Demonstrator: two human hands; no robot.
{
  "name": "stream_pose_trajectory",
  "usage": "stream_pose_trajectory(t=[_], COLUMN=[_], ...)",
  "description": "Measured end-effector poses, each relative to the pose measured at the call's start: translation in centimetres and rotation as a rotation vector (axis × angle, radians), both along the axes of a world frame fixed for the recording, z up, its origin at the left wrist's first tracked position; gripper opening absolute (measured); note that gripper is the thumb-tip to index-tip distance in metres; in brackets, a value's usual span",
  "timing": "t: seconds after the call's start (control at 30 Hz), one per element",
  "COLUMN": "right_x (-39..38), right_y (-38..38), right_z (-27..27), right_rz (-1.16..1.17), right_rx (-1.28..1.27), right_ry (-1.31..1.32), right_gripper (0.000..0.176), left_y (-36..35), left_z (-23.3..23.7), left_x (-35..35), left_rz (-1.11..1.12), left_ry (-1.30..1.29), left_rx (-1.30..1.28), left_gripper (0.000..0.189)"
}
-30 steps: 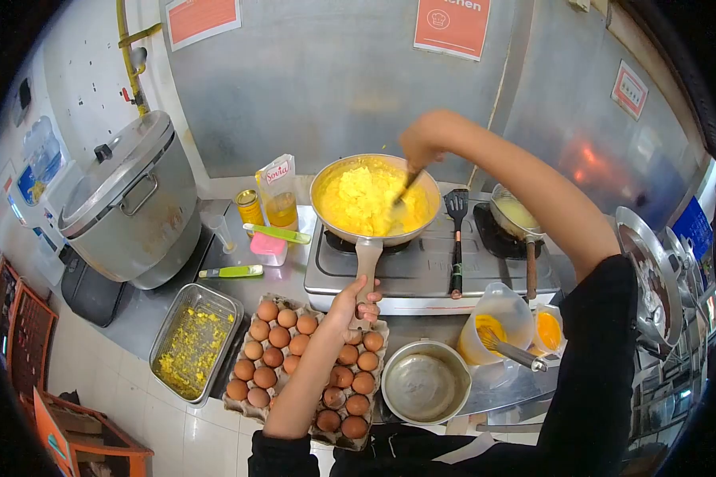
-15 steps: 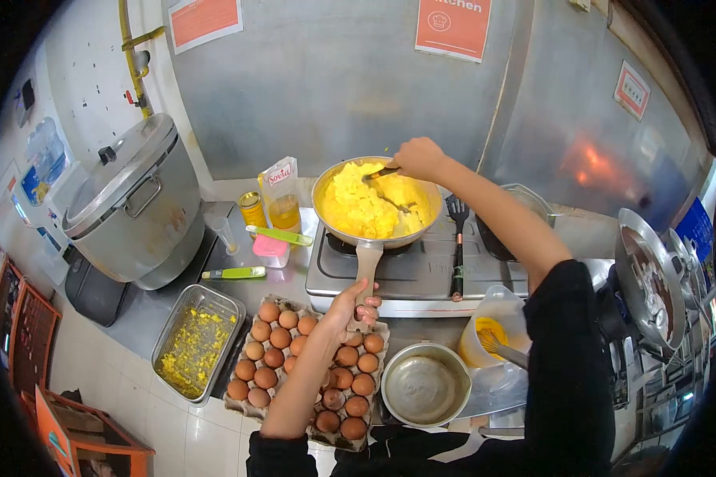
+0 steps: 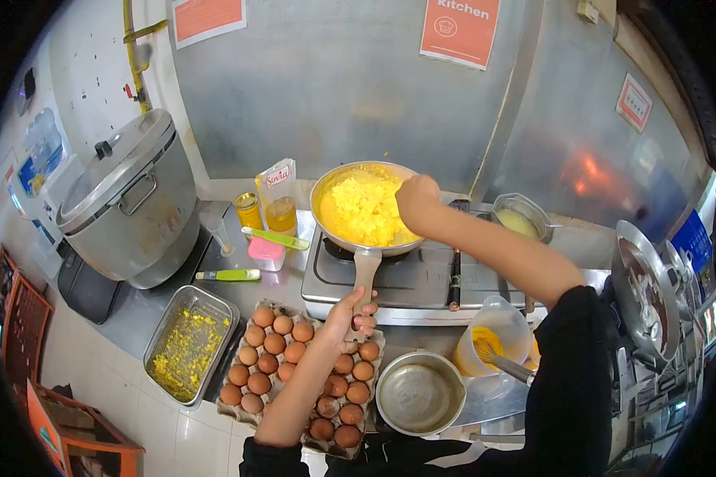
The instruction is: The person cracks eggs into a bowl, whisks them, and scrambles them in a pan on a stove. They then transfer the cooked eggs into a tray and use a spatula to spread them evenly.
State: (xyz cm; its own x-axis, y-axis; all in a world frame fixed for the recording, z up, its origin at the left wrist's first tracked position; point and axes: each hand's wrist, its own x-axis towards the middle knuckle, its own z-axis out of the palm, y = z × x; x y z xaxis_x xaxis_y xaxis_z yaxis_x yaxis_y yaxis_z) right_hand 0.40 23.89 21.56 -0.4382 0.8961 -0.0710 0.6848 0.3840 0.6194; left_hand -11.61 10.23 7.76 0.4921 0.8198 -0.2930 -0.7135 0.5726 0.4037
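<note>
A frying pan [image 3: 326, 187] full of yellow scrambled egg [image 3: 363, 208] sits on the left burner of a two-burner gas stove [image 3: 410, 274]. My left hand [image 3: 350, 312] grips the end of the pan's pale handle [image 3: 365, 270]. My right hand [image 3: 418, 203] hovers over the right side of the pan with its fingers closed around a utensil; the tool itself is hidden under the hand.
A tray of brown eggs [image 3: 294, 370] and an empty metal bowl [image 3: 420, 393] lie in front of the stove. A metal tray with egg scraps [image 3: 184, 343] is at left, a big lidded pot [image 3: 127, 203] behind it. Oil pouch [image 3: 278, 195], small saucepan [image 3: 519, 218], jug with whisk [image 3: 489, 342].
My right hand moved from the pan's far edge toward me and down to the right side of the pan. The left hand kept its hold on the handle.
</note>
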Motion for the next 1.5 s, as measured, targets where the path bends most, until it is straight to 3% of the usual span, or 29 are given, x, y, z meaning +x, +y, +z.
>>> stream_pose_trajectory(t=[0.07, 0.17, 0.27, 0.37, 0.5, 0.57, 0.7, 0.77, 0.97, 1.03, 1.13, 1.3, 1.4, 1.5], right_x=[1.1, 2.8, 5.3, 6.3, 7.6, 8.6, 10.5, 10.6, 0.5, -2.5, -0.6, 3.3, 0.6, -1.4], right_y=[2.4, 5.4, 6.5, 5.9, 3.3, 2.6, 1.1, 0.1, -0.6, 0.4, 5.0, 0.1, -1.9, -1.9], right_z=[-4.3, -4.6, -2.1, 1.2, 6.9, 8.7, 6.4, 4.4, -2.6, -3.6, -4.6, 3.5, 3.6, 1.5], right_rz=[0.059, 0.197, 0.337, 0.463, 0.412, 0.257, 0.188, 0.313, 0.314, 0.206, 0.125, 0.034, 0.169, 0.206], right_rx=[0.172, 0.164, 0.097, 0.044, 0.009, -0.155, -0.411, -0.616, -0.206, -0.117, -0.028, -0.331, -0.409, -0.291], right_ry=[0.129, 0.141, 0.295, 0.183, 0.288, 0.083, 0.079, 0.319, 0.418, 0.408, 0.371, -0.061, -0.023, 0.131], right_gripper=[0.016, 0.020, 0.023, 0.026, 0.028, 0.028, 0.030, 0.033, 0.021, 0.017, 0.015, 0.016, 0.019, 0.019], left_y=[-0.3, -0.1, 0.0, 0.0, 0.1, 0.1, -0.1, -0.1, -0.1, -0.1, -0.1, -0.1, -0.1, 0.0], left_z=[0.1, 0.3, 0.3, 0.2, -0.2, -0.2, 0.3, 0.5, 0.9, 0.6, 0.1, 0.2, 0.2, 0.0], left_x=[-0.1, -0.4, -0.6, -0.8, -0.8, -0.8, -0.7, -0.6, -0.7, -0.6, -0.5, -0.5, -0.6, -0.5], left_rz=[-0.011, -0.051, -0.076, -0.074, -0.068, -0.071, -0.051, -0.056, -0.071, -0.067, -0.030, -0.041, -0.059, -0.055], left_ry=[0.013, 0.066, 0.078, 0.063, 0.005, -0.002, 0.031, 0.051, 0.106, 0.132, 0.058, 0.060, 0.073, 0.057], left_rx=[-0.006, -0.019, 0.002, 0.001, -0.017, -0.019, -0.008, -0.015, -0.056, -0.054, -0.028, -0.006, -0.025, -0.034], left_gripper=[0.023, 0.022, 0.021, 0.022, 0.023, 0.023, 0.022, 0.022, 0.022, 0.022, 0.024, 0.024, 0.024, 0.024])
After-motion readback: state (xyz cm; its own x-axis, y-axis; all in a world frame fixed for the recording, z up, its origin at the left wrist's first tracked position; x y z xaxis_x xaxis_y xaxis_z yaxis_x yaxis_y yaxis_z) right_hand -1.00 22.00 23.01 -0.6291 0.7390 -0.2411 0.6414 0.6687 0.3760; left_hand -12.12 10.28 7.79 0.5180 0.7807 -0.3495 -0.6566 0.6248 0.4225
